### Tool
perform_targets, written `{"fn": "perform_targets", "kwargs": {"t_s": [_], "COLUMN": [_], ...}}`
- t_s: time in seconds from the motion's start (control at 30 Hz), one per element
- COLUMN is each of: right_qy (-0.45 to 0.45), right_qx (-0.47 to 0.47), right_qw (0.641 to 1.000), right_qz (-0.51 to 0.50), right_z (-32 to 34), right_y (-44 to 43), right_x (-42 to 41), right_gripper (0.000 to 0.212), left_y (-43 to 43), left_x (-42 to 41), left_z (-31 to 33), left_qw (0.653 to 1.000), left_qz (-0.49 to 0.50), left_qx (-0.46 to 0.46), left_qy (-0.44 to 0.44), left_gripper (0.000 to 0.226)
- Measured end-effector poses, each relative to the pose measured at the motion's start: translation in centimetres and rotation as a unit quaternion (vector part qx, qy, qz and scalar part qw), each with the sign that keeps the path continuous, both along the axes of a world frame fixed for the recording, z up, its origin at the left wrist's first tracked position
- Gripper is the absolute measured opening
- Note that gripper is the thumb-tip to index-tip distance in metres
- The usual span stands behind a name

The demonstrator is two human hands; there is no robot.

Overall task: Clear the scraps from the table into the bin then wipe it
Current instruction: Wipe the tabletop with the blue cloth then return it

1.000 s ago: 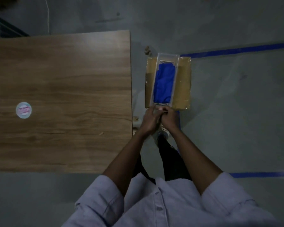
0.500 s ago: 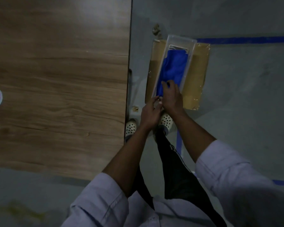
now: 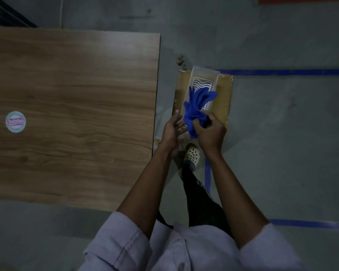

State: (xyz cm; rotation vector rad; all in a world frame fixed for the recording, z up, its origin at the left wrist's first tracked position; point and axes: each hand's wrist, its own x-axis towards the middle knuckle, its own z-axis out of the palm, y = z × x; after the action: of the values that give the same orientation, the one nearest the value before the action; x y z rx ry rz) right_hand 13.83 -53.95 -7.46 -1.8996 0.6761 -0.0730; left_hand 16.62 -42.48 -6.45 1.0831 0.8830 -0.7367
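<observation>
A blue cloth point(image 3: 198, 106) hangs bunched in my right hand point(image 3: 210, 132), lifted out of a clear plastic tray point(image 3: 204, 79) that rests on a brown cardboard box point(image 3: 226, 98) on the floor. My left hand point(image 3: 171, 132) is beside the cloth with its fingers spread, palm toward it, holding nothing that I can see. The wooden table point(image 3: 72, 114) lies to the left. A tiny scrap point(image 3: 112, 160) sits near the table's right front part.
A round pink and white sticker point(image 3: 15, 121) lies on the table's left side. Small brown crumbs point(image 3: 181, 61) lie on the grey floor behind the box. Blue tape lines point(image 3: 282, 72) mark the floor. My white perforated shoe point(image 3: 192, 153) stands below my hands.
My right hand has gathered the blue cloth and pulled it up out of the tray, baring the tray's patterned bottom. My left hand has let go of the tray's near end.
</observation>
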Motion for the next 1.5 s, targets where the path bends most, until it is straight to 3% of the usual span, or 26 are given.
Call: {"fn": "perform_targets", "kwargs": {"t_s": [0.07,0.17,0.23,0.33,0.43,0.53,0.57,0.63,0.7,0.8,0.87,0.9,0.97,1.03,1.1,1.23,1.33,1.43,1.5], "right_qy": [-0.04,-0.076,-0.076,-0.06,-0.069,-0.015,-0.001,-0.027,-0.075,-0.08,-0.096,-0.095,-0.069,-0.052,-0.058,-0.05,-0.039,-0.001,0.018], "right_qx": [-0.011,-0.084,-0.099,-0.085,-0.037,-0.079,-0.042,0.145,0.323,0.396,0.43,0.45,0.493,0.519,0.524,0.551,0.534,0.502,0.473], "right_qw": [0.998,0.979,0.958,0.944,0.971,0.994,0.998,0.989,0.943,0.914,0.896,0.885,0.863,0.846,0.836,0.82,0.836,0.858,0.873], "right_qz": [0.042,0.171,0.256,0.313,0.225,0.073,0.052,0.025,-0.013,-0.044,-0.061,-0.068,-0.088,-0.115,-0.151,-0.149,-0.124,-0.112,-0.12], "right_z": [2.5,5.1,6.4,8.4,10.4,10.9,11.1,11.3,12.1,13.4,14.0,14.1,14.3,14.4,14.7,14.7,14.0,13.6,13.0], "right_y": [1.0,2.5,3.5,4.7,7.2,11.7,13.4,17.0,20.3,23.2,24.1,24.4,24.9,25.1,24.8,24.0,24.0,24.0,23.5], "right_x": [-1.9,-4.6,-6.2,-8.2,-10.2,-11.8,-12.2,-13.3,-14.6,-16.3,-17.0,-17.2,-17.5,-17.7,-17.5,-16.6,-15.7,-14.7,-14.1], "right_gripper": [0.034,0.036,0.045,0.053,0.035,0.037,0.044,0.056,0.06,0.064,0.045,0.038,0.036,0.041,0.048,0.05,0.051,0.05,0.042], "left_y": [0.4,1.5,2.7,5.9,9.6,13.2,14.2,16.0,17.6,19.4,19.9,20.1,20.5,20.9,21.2,21.8,21.7,20.7,20.0], "left_x": [-0.2,-0.8,-1.7,-3.4,-6.0,-9.4,-10.7,-13.3,-15.7,-18.4,-19.8,-20.2,-20.4,-20.1,-19.5,-18.6,-18.1,-17.2,-16.9], "left_z": [2.1,4.5,5.2,6.0,8.3,11.4,12.2,13.7,14.4,15.2,15.2,14.7,13.7,12.7,11.9,12.7,13.0,13.1,14.0], "left_qw": [0.998,0.984,0.987,0.994,0.981,0.963,0.957,0.946,0.944,0.933,0.887,0.839,0.754,0.715,0.702,0.732,0.736,0.818,0.875], "left_qz": [0.014,0.017,-0.008,-0.058,-0.123,-0.177,-0.191,-0.211,-0.21,-0.23,-0.3,-0.348,-0.379,-0.394,-0.41,-0.401,-0.403,-0.4,-0.34], "left_qx": [-0.054,-0.159,-0.135,-0.006,0.035,0.019,0.012,0.007,-0.01,0.013,0.114,0.192,0.318,0.338,0.338,0.335,0.299,0.181,0.099], "left_qy": [-0.039,-0.078,-0.084,-0.095,-0.147,-0.203,-0.219,-0.247,-0.254,-0.277,-0.332,-0.372,-0.433,-0.468,-0.474,-0.438,-0.455,-0.371,-0.33], "left_gripper": [0.057,0.043,0.039,0.041,0.041,0.037,0.036,0.038,0.04,0.047,0.075,0.085,0.084,0.081,0.079,0.065,0.064,0.06,0.061]}}
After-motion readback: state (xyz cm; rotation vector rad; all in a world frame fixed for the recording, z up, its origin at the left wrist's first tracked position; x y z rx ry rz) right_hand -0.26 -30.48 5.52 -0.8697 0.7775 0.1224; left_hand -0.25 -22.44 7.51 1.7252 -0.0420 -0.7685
